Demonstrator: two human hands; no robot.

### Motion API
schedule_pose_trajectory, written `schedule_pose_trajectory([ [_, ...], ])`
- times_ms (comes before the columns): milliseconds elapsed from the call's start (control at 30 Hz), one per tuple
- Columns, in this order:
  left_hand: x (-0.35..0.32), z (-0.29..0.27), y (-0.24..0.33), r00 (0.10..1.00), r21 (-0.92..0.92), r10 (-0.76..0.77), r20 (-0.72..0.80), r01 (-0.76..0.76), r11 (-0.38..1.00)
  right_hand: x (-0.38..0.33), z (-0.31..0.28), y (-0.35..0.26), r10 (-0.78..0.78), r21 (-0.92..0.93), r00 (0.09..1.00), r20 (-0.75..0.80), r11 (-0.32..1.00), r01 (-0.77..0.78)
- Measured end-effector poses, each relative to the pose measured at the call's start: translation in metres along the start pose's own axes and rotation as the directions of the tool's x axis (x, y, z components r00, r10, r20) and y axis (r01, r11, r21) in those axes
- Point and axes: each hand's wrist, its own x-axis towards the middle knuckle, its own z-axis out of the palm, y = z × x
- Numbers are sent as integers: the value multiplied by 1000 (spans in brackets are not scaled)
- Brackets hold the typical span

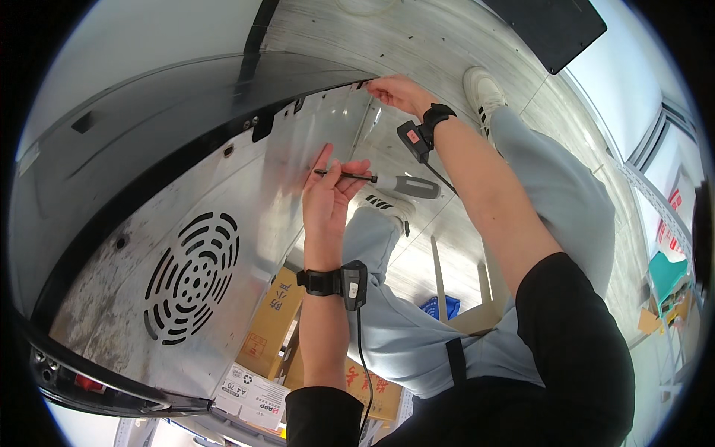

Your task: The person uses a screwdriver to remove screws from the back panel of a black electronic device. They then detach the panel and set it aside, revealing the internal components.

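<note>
A screwdriver (417,186) with a grey handle lies across the fingers of my left hand (326,201). Its dark shaft is held by the thumb, and the tip points left toward a shiny metal panel (275,171). One finger of that hand reaches up close to the panel's surface. Farther off, my right hand (402,93) is at the far corner of the panel, by its black edge (328,82). Its fingers are drawn together there, and whatever lies between the fingertips is too small to make out. Each wrist wears a black strap with a small cabled box.
The panel has a round slotted vent (195,279) and several holes along its edge. Cardboard boxes (272,320) stand below it, beside my left forearm. A pale stool (477,320) is under me. Small dark bits lie on the light floor (350,37); shelving (640,186) stands at right.
</note>
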Motion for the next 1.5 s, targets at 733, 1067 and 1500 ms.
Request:
schedule_pose_trajectory([
  [733,1,0,0,1000,-12,-2,-5,2,1000,8,1,10,79,236,997,17,968,-81],
  [1067,0,0,2,1000,1,-12,-16,12,1000,-4,5,7,0,148,1000,-10,989,1],
  [1500,0,2,0,1000,-11,-5,0,5,1000,1,1,9,26,183,1000,-12,983,-23],
])
